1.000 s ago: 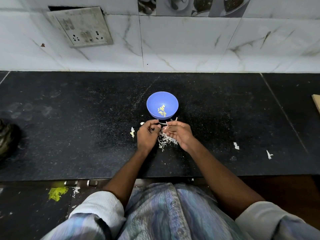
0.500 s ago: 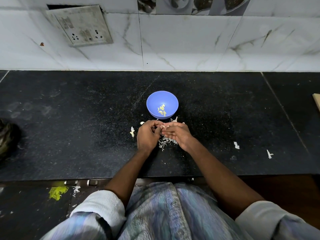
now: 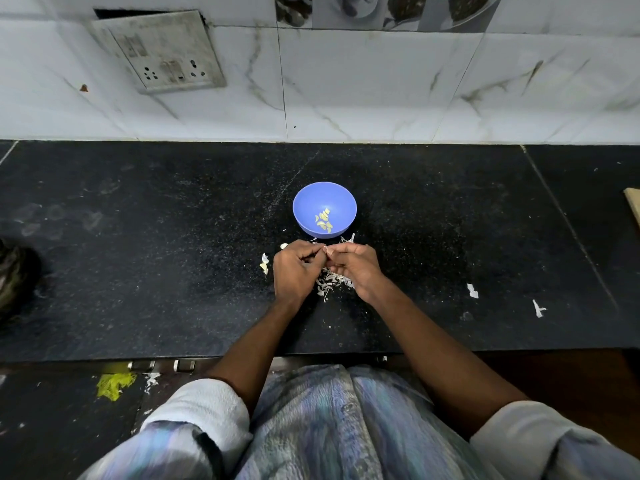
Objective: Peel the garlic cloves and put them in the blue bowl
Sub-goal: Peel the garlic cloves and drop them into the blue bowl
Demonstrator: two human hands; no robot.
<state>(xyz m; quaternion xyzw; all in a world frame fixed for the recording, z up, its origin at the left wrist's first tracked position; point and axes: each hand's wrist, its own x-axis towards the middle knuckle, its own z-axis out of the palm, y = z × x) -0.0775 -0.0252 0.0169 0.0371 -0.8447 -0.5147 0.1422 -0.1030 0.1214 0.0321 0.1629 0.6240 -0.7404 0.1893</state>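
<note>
The blue bowl (image 3: pixel 304 206) stands on the black counter (image 3: pixel 138 254) and holds several peeled garlic cloves (image 3: pixel 324 221). Just in front of it my left hand (image 3: pixel 296 270) and my right hand (image 3: pixel 356 266) meet fingertip to fingertip, pinching a small garlic clove (image 3: pixel 326 250) between them; most of the clove is hidden by the fingers. A heap of white garlic skins (image 3: pixel 330 282) lies under and between my hands. A few unpeeled pieces (image 3: pixel 265 263) lie just left of my left hand.
Two white scraps (image 3: pixel 472 291) lie on the counter to the right. A dark object (image 3: pixel 15 282) sits at the left edge and a wooden board corner (image 3: pixel 633 207) at the right edge. The tiled wall with a socket plate (image 3: pixel 162 51) rises behind.
My hands have drawn slightly closer together, fingertips now touching over the clove. Bowl and skins have not moved.
</note>
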